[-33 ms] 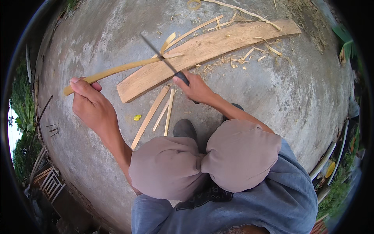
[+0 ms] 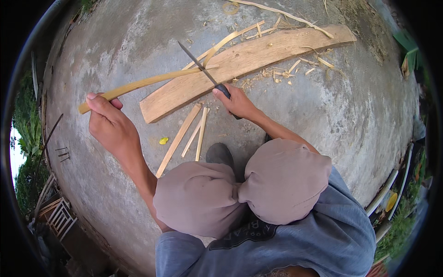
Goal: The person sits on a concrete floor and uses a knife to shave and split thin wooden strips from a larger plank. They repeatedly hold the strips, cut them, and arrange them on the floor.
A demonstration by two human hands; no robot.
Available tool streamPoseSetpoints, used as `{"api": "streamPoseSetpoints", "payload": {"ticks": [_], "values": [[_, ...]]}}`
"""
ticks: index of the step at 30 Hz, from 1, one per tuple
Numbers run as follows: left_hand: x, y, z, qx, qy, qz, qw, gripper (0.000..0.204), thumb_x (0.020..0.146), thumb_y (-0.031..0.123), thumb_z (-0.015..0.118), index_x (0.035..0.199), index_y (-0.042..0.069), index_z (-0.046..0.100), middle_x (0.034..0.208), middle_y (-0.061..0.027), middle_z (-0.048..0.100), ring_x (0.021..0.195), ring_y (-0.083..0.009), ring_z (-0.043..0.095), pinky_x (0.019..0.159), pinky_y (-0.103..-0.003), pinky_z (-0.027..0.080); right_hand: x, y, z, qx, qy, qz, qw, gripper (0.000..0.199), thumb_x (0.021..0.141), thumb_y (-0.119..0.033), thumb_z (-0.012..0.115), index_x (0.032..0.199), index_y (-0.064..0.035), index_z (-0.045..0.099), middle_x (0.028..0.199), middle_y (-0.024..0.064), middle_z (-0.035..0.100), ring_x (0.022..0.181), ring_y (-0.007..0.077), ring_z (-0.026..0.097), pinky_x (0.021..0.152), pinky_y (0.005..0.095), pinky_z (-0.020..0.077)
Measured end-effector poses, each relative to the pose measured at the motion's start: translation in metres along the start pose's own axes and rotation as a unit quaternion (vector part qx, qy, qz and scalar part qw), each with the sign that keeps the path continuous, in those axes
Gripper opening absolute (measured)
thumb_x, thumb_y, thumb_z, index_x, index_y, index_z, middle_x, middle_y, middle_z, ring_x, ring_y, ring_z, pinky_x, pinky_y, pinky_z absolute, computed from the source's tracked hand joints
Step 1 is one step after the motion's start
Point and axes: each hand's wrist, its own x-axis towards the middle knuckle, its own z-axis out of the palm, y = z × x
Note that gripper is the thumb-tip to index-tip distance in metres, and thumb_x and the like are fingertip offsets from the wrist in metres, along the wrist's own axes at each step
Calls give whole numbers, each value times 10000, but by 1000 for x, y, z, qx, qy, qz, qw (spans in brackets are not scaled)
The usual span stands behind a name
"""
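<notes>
My left hand (image 2: 110,123) is shut on the near end of a long, thin yellow bamboo strip (image 2: 147,83) that reaches right across a pale wooden plank (image 2: 263,53). My right hand (image 2: 238,102) grips the dark handle of a knife (image 2: 199,63). Its blade points up and left and meets the far end of the strip over the plank. Three split strips (image 2: 187,134) lie on the concrete between my hands, just below the plank.
Shavings and slivers (image 2: 286,69) litter the plank and the concrete floor (image 2: 323,115). A small yellow scrap (image 2: 163,140) lies near the strips. My bent knees (image 2: 284,180) and a dark shoe (image 2: 219,153) fill the lower middle. Plants and a wooden rack (image 2: 57,217) border the left.
</notes>
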Motion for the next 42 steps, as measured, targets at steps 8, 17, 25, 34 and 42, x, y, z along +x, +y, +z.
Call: {"api": "streamPoseSetpoints", "payload": {"ticks": [8,17,25,34,42], "values": [[2,-11,-4,7,7,-55,998,636,1141,446,339,874,-46,641,642,-69,543,602,-169,487,577,-355,409,-25,-52,27,-68,9,-230,971,505,1032,-485,598,985,18,609,630,81,580,501,175,614,474,351,488],[8,-18,-5,-16,21,-51,998,622,1127,480,368,852,-26,604,680,-27,526,590,-112,467,542,-288,364,-19,-32,23,-34,-16,-71,997,548,1044,-508,564,977,34,613,615,103,574,485,181,603,472,360,478],[10,-25,-3,-28,19,-69,997,642,1127,479,360,787,-10,600,641,-35,521,577,-116,470,527,-292,360,-8,-11,7,-33,-26,42,998,563,1050,-530,523,893,6,592,611,102,582,501,195,620,498,372,500],[12,-26,-1,-109,-13,-49,993,608,1125,510,343,869,18,595,760,-70,577,698,-140,535,657,-318,442,-17,53,-6,22,12,157,987,607,1036,-577,526,893,11,571,606,85,576,481,194,605,474,363,502],[9,-16,48,-562,24,-105,820,607,1021,683,399,760,141,324,682,10,252,616,-152,320,599,-314,326,-23,-37,10,114,4,157,981,640,1017,-597,554,1012,42,597,613,97,563,497,199,623,474,339,509]]}}
